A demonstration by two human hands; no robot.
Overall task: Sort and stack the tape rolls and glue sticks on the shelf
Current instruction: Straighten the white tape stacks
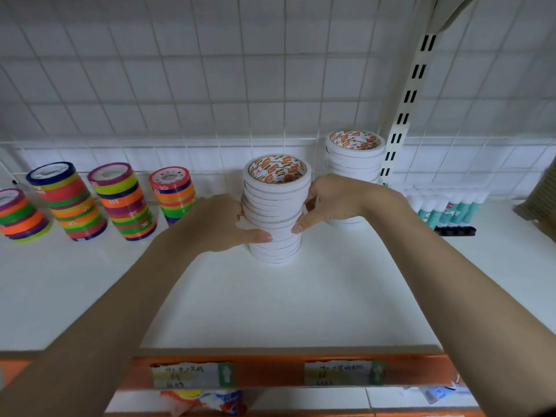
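A tall stack of white tape rolls [275, 206] with orange-printed cores stands upright on the white shelf [270, 302] at the middle. My left hand [222, 222] grips its left side and my right hand [331, 200] grips its right side, thumbs meeting across the front. A second stack of white tape rolls [355, 158] stands behind and to the right, partly hidden by my right hand. Several stacks of coloured tape rolls [120, 200] stand at the left. Glue sticks [451, 210] with teal bodies lie in a row at the right.
A white wire grid backs the shelf, with a slotted upright post [406, 112] right of the white stacks. A brown cardboard object [541, 200] sits at the far right. The orange shelf edge [270, 371] carries paper price labels. Packaged goods show on the shelf below.
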